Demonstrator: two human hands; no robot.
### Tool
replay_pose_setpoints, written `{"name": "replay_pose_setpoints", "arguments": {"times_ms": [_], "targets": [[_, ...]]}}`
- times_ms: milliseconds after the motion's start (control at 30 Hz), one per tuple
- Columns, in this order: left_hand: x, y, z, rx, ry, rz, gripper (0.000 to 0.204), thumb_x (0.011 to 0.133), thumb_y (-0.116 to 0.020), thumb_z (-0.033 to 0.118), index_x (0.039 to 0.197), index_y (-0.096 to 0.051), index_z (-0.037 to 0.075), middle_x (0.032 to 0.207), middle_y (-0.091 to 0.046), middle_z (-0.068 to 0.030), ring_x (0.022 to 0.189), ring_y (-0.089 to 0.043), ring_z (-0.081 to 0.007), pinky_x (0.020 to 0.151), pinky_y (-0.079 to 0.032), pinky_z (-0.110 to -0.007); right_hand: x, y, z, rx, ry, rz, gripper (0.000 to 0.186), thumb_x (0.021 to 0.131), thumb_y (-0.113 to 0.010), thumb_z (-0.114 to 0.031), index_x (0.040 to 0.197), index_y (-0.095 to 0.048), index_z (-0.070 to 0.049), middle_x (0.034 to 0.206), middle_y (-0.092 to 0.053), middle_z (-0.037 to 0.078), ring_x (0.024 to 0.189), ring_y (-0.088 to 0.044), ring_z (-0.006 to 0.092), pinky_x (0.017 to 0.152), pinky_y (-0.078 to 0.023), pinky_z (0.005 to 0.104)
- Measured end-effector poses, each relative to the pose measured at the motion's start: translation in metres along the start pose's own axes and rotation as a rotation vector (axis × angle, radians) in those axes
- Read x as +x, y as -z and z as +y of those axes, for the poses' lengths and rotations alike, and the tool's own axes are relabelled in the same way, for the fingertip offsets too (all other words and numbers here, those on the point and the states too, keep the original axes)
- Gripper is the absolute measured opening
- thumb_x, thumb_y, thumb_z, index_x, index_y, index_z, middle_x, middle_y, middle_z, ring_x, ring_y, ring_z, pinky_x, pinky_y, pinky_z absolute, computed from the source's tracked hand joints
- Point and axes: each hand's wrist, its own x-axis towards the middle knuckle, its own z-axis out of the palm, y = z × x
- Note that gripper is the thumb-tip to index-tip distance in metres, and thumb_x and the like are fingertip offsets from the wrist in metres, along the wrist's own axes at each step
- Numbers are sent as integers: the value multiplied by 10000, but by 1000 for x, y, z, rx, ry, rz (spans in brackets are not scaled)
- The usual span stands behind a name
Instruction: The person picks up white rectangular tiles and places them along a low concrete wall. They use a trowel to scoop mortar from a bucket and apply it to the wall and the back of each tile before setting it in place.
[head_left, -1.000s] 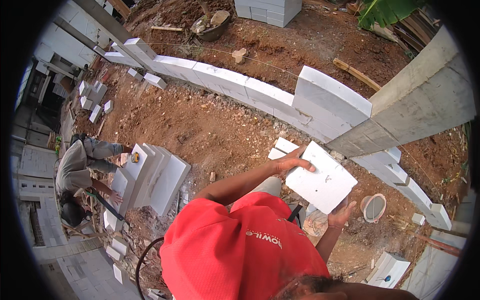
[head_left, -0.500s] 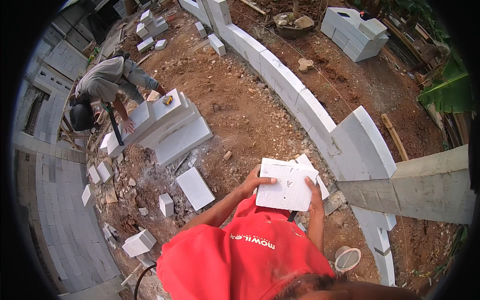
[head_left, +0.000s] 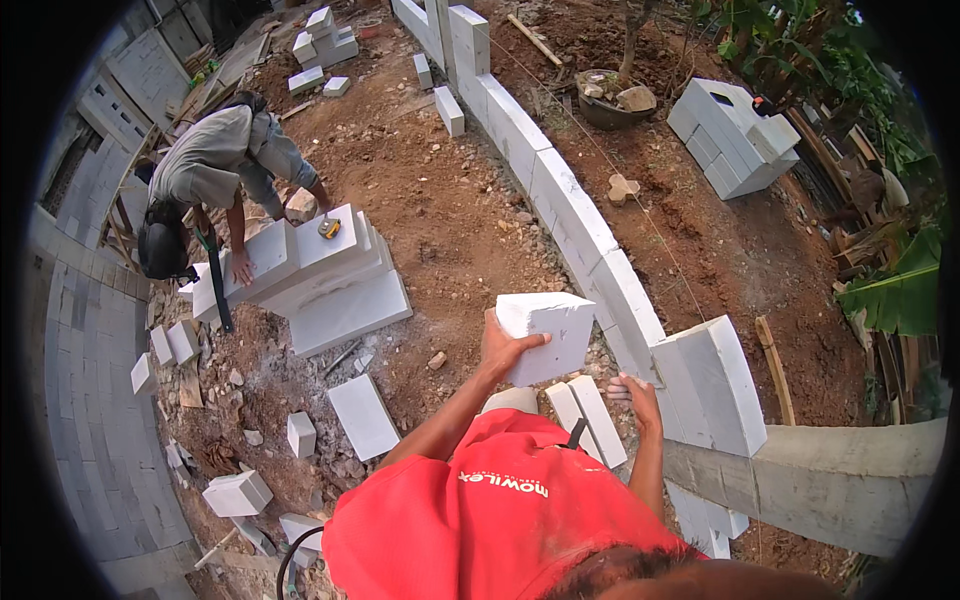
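A squarish white lightweight concrete block (head_left: 562, 338) is in my left hand (head_left: 507, 347), its thumb across the front face and fingers behind. The block is tilted, with its rough top edge showing. My right hand (head_left: 637, 400) is off the block, fingers stretched toward the wall and holding nothing. Just past those fingers stands the low white block wall (head_left: 690, 375), with a raised block at its near end. Two narrow white block pieces (head_left: 598, 415) lie side by side on the ground below the held block.
At the left a person (head_left: 215, 160) bends over stacked white blocks (head_left: 350, 300) with a hand saw (head_left: 217, 280); a yellow tape measure (head_left: 329, 228) lies on top. A flat block (head_left: 364, 416) and rubble lie on the soil. A string line runs beyond the wall.
My right hand has let go of the block and moved right, toward the wall. The left hand has turned and raised the block. My view has shifted, uncovering the two narrow pieces.
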Motion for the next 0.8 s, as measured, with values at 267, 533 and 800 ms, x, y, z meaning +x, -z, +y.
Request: {"name": "replay_pose_setpoints", "arguments": {"times_ms": [267, 533, 800], "targets": [[132, 31, 1, 39, -165, 368, 937, 549, -971, 345, 1227, -436, -18, 1188, -576, -195, 1119, -608, -321, 974, -503, -446, 69, 52, 154, 258, -451, 433, 335, 928, -646, -317, 1047, -716, -11, 850, -702, 122, 669, -677, 253, 641, -568, 377], [210, 97, -29, 397, 162, 585, 1014, 499, -950, 441, 1282, -461, 23, 1258, -545, -164, 1231, -529, -354, 1038, -425, -525, 166, 9, 94, -414, -526, 36, 332, 915, -628, -280, 1115, -702, -25, 892, -719, 116, 747, -694, 258, 670, -565, 398], [307, 121, -96, 651, 657, 738, 1079, 508, -952, 449, 1319, -382, 22, 1301, -507, -171, 1275, -485, -360, 1063, -411, -546, 422, -62, -60, -740, -453, -139, 355, 903, -611, -243, 1183, -689, -39, 934, -737, 110, 824, -712, 263, 699, -563, 420]]}}
